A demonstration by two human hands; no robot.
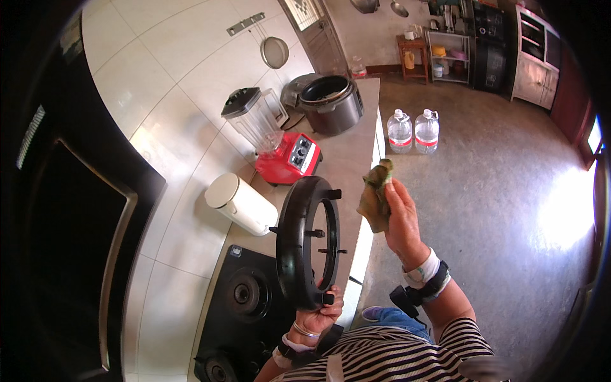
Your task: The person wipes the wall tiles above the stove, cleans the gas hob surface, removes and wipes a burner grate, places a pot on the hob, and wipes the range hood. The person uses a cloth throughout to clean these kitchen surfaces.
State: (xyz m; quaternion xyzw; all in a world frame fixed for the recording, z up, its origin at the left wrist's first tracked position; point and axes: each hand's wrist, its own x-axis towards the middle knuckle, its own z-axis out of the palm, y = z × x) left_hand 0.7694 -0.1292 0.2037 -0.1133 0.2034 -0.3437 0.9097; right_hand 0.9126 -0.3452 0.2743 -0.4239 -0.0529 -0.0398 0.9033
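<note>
A black ring-shaped pan support point(292, 243) with short prongs stands on edge in the air, gripped at its lower rim by my left hand point(321, 310). It is raised above the counter beside a black gas hob point(238, 305). My right hand point(402, 217) pinches a crumpled greenish-brown cloth point(376, 198) between thumb and fingers, to the right of the counter's front edge. Cloth and ring are apart. On the hob, one burner point(246, 292) shows without a support around it, and another burner point(218, 370) lies nearer to me.
Behind the ring stand a white lidded canister point(243, 203), a red blender point(289, 157) and an electric pressure cooker point(331, 112) with its lid raised. Two large water bottles point(400, 131) are on the floor. A black range hood point(76, 229) juts in at left.
</note>
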